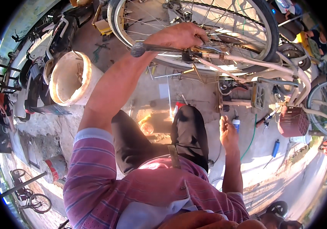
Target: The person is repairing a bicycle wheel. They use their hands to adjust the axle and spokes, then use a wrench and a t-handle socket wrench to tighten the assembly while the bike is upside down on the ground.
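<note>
My left hand [184,35] reaches forward to the hub area of a bicycle wheel [272,42], close to the chain and a silver metal part [212,49]. Its fingers are curled closed, and what they grip is hidden. A dark rod with a rounded knob end [137,49] crosses over my left wrist. The pale bicycle frame [263,65] runs right from the wheel. Apart from the bicycle, my right hand [228,131] is held up beside my right knee, its fingers loosely bent, with nothing visible in them. A blue-and-white bottle [236,124] stands just beyond it.
A large white bucket [58,86] stands left of my left arm. Tools lie on the ground around my knees [188,129]. At right are a reddish basket [293,121], a green hose [252,141], a blue-handled tool [276,148] and another bicycle wheel [324,101].
</note>
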`<state>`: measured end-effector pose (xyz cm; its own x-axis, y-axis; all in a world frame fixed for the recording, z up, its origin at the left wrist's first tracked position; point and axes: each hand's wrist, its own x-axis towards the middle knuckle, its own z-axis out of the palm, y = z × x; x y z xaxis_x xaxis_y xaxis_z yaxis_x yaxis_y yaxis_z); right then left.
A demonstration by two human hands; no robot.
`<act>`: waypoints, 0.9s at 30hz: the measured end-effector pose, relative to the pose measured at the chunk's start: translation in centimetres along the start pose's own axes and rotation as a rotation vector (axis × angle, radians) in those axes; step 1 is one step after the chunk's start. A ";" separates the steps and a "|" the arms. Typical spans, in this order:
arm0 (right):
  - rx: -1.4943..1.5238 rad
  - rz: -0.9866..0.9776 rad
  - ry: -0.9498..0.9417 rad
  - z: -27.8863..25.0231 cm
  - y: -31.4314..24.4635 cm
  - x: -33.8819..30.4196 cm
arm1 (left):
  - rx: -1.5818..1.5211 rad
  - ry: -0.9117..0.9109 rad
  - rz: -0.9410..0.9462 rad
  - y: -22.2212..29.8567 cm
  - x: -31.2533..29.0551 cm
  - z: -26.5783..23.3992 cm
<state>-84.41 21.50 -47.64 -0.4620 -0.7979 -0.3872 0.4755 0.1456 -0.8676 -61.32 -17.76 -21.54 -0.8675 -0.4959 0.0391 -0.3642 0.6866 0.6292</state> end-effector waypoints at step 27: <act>-0.705 -0.867 0.224 27.0 -14.8 6.5 | 0.023 0.011 0.096 -0.1 -0.6 -0.4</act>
<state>-74.25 -1.68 -28.86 -0.5869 -0.6781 0.4424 -0.5625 -0.0514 -0.8252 -60.66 -17.75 -21.32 -0.8952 -0.4327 0.1067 -0.2871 0.7431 0.6045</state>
